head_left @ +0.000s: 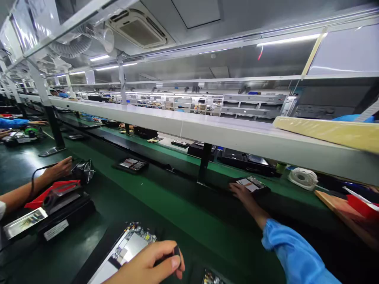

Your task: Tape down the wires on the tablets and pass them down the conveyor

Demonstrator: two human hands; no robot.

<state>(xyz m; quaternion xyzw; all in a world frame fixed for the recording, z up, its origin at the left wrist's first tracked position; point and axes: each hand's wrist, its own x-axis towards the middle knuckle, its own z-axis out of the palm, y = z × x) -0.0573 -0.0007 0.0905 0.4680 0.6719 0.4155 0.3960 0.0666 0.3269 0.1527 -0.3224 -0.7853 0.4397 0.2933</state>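
At the bottom middle, my left hand [151,262] is closed, with a small black object [177,251] between thumb and fingers; its kind is not clear. Partly under that hand lies an opened electronic device [134,246] with a bare circuit board and a silvery plate. My right hand [241,194], in a blue sleeve, reaches far across the bench. Its fingers grip the left edge of another opened device [251,184] in a black holder. Part of a further circuit board [211,277] shows at the bottom edge.
A raised white shelf [166,120] on black posts runs along the green bench. Another device [132,165] lies mid-bench. A co-worker's hand [60,167] is at left, beside a small fan [85,170] and a red tray [50,193]. A white fan [303,178] stands right.
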